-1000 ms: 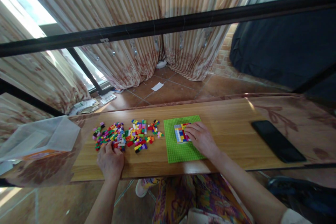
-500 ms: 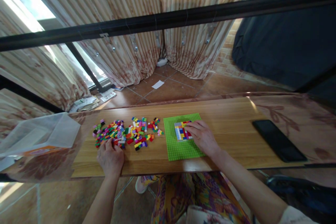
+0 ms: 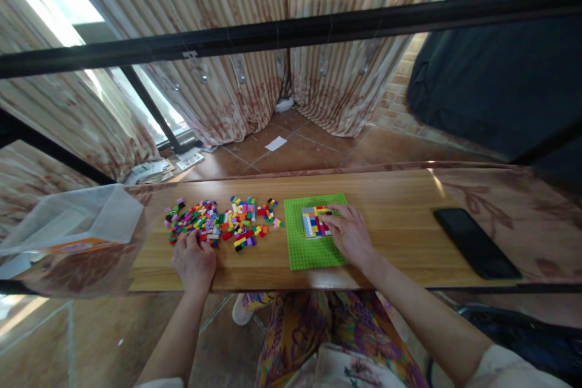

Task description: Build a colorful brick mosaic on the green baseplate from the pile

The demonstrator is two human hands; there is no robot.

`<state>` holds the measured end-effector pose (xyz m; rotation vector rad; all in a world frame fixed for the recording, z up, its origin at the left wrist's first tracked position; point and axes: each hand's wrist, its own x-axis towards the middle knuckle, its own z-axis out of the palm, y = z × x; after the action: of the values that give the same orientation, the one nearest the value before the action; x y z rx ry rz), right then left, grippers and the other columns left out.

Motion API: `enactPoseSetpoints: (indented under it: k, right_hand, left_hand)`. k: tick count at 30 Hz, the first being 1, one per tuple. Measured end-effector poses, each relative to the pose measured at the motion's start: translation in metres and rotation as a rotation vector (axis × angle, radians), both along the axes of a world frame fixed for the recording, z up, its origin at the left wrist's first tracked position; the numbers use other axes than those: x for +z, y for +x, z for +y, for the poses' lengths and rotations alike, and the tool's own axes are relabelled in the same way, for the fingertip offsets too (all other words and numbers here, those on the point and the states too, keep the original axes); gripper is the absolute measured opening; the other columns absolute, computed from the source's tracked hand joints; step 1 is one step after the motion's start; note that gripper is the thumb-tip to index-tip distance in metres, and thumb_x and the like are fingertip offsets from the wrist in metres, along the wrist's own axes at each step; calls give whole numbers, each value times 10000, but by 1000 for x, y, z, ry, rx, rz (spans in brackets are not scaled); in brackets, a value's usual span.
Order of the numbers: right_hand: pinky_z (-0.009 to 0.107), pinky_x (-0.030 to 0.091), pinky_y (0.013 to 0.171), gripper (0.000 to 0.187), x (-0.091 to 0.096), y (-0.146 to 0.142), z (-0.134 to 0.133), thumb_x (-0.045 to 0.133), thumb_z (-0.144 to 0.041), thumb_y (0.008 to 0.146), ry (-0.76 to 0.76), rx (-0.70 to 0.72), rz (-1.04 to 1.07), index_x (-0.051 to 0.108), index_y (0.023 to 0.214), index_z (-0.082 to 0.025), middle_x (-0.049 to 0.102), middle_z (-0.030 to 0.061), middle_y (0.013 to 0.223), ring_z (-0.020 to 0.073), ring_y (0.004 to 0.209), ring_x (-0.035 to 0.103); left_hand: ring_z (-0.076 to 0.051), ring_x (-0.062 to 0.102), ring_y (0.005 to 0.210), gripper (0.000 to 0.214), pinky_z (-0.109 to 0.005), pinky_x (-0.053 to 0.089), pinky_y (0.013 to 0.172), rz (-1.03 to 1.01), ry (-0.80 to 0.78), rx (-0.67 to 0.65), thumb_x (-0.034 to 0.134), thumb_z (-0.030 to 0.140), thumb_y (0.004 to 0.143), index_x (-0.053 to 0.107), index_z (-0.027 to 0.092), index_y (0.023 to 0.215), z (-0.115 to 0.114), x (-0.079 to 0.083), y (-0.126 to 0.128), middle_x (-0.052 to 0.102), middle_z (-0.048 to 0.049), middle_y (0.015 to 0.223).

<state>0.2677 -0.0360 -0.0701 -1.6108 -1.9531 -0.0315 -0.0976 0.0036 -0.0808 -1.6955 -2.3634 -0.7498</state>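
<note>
My left hand (image 3: 195, 260) rests on the near edge of a pile of small coloured toy bricks (image 3: 200, 216), its fingers curled in among them. Whatever is under those fingertips is hidden. On a green studded baseplate (image 3: 297, 257) sits a flat rectangle of joined bricks (image 3: 311, 224) in white, blue, yellow and red. My right hand (image 3: 352, 233) reaches over its right side, thumb and fingers drawn together at the bricks. The fingers cover that side, and anything between them is too small to make out.
More loose bricks (image 3: 243, 218) lie between the pile and the baseplate on the wooden board (image 3: 400, 206). A clear plastic bin (image 3: 91, 212) stands at the left end. A black phone (image 3: 475, 242) lies at the right. A dark metal bar (image 3: 291, 30) crosses beyond the board.
The view has shifted slightly. My right fingertips have drawn back a little and look more bent, showing more of the joined bricks. My left hand stays at the pile's edge.
</note>
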Motion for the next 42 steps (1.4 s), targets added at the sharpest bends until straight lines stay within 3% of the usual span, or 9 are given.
enactPoseSetpoints:
  k: [5,12,17,21,26,33,42]
  right_hand:
    - [437,476,880,273,0,4,0,512,-178,912,31,17,13,731,1030,-292,609,96,1161,256,1064,526]
    - [424,511,894,284,11,-14,-24,459,-213,940,170,-52,337,674,1120,-258,644,83,1103,220,1027,583]
    - [391,533,869,261,13,-58,-54,489,-178,923,66,158,383,698,1051,-266,667,71,1059,207,994,610]
    - [375,547,848,275,7,-92,-63,486,-151,915,-31,302,360,705,1033,-269,682,64,1036,203,969,616]
    - [392,547,837,264,0,-118,-49,489,-156,915,-92,369,333,707,1019,-261,683,74,1002,214,938,619]
    - [378,524,828,215,-11,-142,-17,503,-156,908,-64,350,328,704,951,-221,676,80,950,215,909,601]
    - [391,470,862,180,-15,-159,13,528,-171,891,-61,346,191,692,958,-207,649,87,967,233,943,561]
  left_hand:
    - [-302,541,1143,392,-447,422,982,11,-6,9,441,217,860,610,92,1191,-1,2,1,588,-177,1243]
    - [-308,543,1131,390,-457,438,956,19,-12,11,452,204,861,609,100,1202,-1,1,2,585,-181,1235]
    - [-308,530,1154,389,-452,430,961,3,-22,15,461,192,855,604,105,1206,-2,2,3,582,-179,1242]
    - [-297,522,1167,382,-444,407,987,-26,-36,21,463,188,858,605,116,1205,-3,2,4,582,-163,1250]
    - [-285,517,1172,379,-435,392,993,-42,-36,32,463,183,862,600,129,1211,-5,1,6,574,-154,1268]
    - [-289,520,1175,372,-431,397,983,-55,-50,41,454,186,872,603,130,1208,-6,2,7,577,-147,1274]
    - [-291,501,1207,366,-438,387,997,-99,-56,39,458,176,875,602,126,1208,-7,3,9,575,-153,1280]
